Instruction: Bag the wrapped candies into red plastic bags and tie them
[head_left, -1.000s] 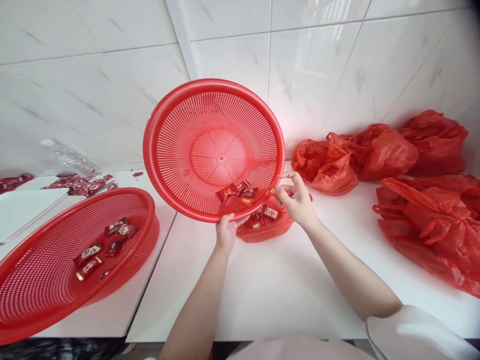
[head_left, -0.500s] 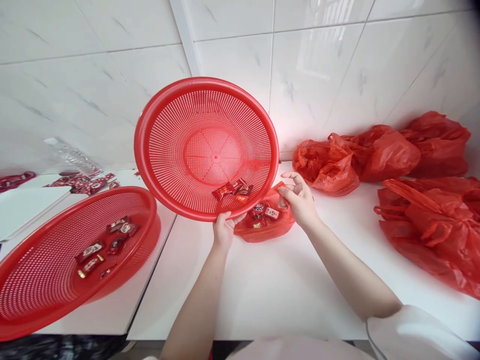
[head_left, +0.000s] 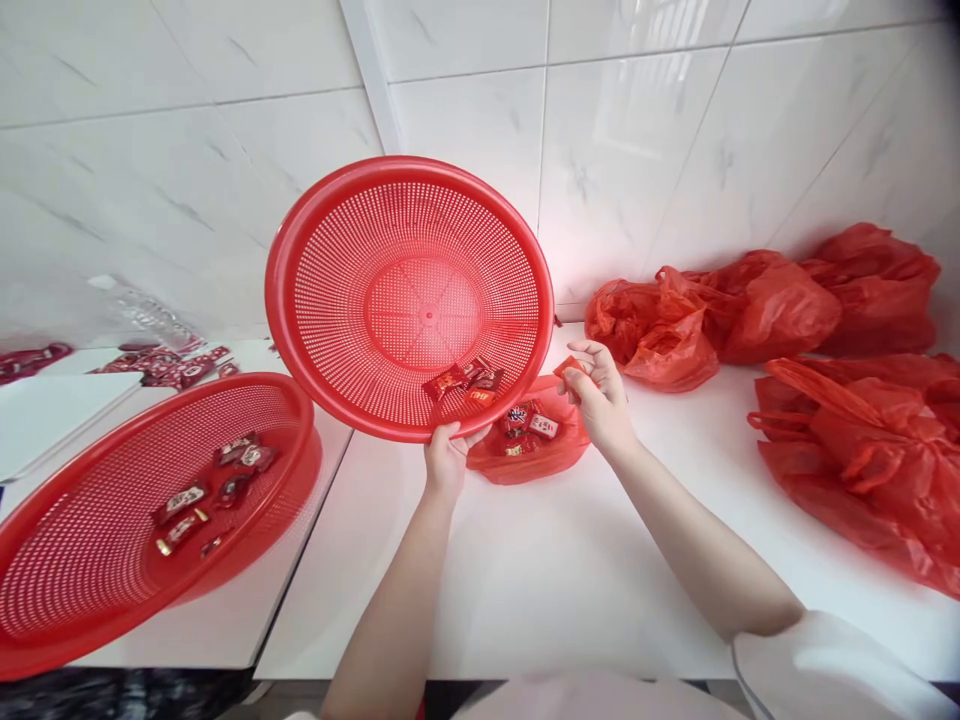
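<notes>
My left hand [head_left: 448, 465] grips the lower rim of a round red plastic colander [head_left: 412, 215]. It is held up and tilted, with its inside facing me. Several small wrapped candies [head_left: 469, 382] are gathered at its lower side. Below and right of it, an open red plastic bag [head_left: 534, 468] stands on the table with several wrapped candies [head_left: 541, 427] inside. My right hand [head_left: 600, 400] is closed in a pinch at the bag's upper right, on a red flap that looks like the bag's edge.
On the left rests another red colander [head_left: 296, 400] holding several wrapped candies. Behind it are a heap of small red packets [head_left: 176, 368], a clear plastic bottle [head_left: 146, 310] and a white flat board [head_left: 56, 415]. Several filled red bags [head_left: 784, 305] line the right side by the tiled wall.
The colander has shifted very slightly left. My right hand's fingers have moved a little, and more of the red flap shows at their tips.
</notes>
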